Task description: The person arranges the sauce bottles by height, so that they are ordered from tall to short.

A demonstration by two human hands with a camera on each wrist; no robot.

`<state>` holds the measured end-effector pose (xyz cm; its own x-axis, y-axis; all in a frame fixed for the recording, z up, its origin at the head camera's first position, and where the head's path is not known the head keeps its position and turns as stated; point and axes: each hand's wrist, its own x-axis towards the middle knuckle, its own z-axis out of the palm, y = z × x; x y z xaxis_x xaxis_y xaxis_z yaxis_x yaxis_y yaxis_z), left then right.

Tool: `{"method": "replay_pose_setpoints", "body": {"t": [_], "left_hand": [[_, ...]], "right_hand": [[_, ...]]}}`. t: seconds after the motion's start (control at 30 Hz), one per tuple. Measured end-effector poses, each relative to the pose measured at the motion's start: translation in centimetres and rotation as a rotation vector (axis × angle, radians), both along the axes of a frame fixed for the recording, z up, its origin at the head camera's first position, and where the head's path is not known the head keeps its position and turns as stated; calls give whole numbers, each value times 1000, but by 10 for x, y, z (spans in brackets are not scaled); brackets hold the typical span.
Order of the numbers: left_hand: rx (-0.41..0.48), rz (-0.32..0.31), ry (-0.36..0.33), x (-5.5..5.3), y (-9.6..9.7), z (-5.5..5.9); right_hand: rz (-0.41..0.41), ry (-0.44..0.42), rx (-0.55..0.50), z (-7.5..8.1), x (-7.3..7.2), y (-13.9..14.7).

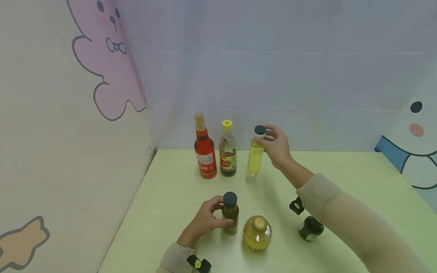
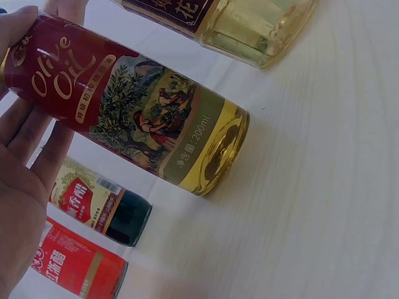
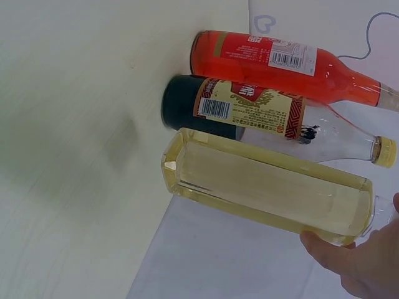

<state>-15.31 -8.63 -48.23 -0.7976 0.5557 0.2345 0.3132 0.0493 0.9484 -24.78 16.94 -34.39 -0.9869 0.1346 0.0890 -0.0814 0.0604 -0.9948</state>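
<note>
My left hand point(image 1: 207, 219) grips a dark-capped olive oil bottle point(image 1: 230, 218); its red "Olive Oil" label with a picture point(image 2: 140, 112) faces the left wrist view. Fingers and thumb curl around the bottle's upper part. Farther back, my right hand point(image 1: 277, 147) holds a pale yellow oil bottle point(image 1: 254, 158) near its dark-and-white top. That bottle leans slightly, and I cannot tell whether its base touches the table. Beside it stand a bottle with a yellow cap point(image 1: 228, 153) and a taller red bottle point(image 1: 205, 155), in a row.
A round golden-capped oil bottle point(image 1: 257, 235) stands right of the olive oil. A small dark bottle point(image 1: 311, 228) sits below my right forearm. The pale table point(image 1: 164, 197) meets a cloth backdrop point(image 1: 290, 83) behind and a printed panel point(image 1: 68, 151) at left.
</note>
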Motion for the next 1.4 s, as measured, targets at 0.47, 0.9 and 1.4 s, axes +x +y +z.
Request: {"method": "replay_pose_setpoints", "body": {"t": [0.47,0.9,1.4], "left_hand": [[24,-9,4,0,0,-2],[24,-11,1,0,0,-3],[39,-13,22,1,-1,-4]], "right_hand": [[-19,11,41,-20,-23,-1],[-14,10,46,-34,-36,3],[66,6,60,-44,-45,-4]]}}
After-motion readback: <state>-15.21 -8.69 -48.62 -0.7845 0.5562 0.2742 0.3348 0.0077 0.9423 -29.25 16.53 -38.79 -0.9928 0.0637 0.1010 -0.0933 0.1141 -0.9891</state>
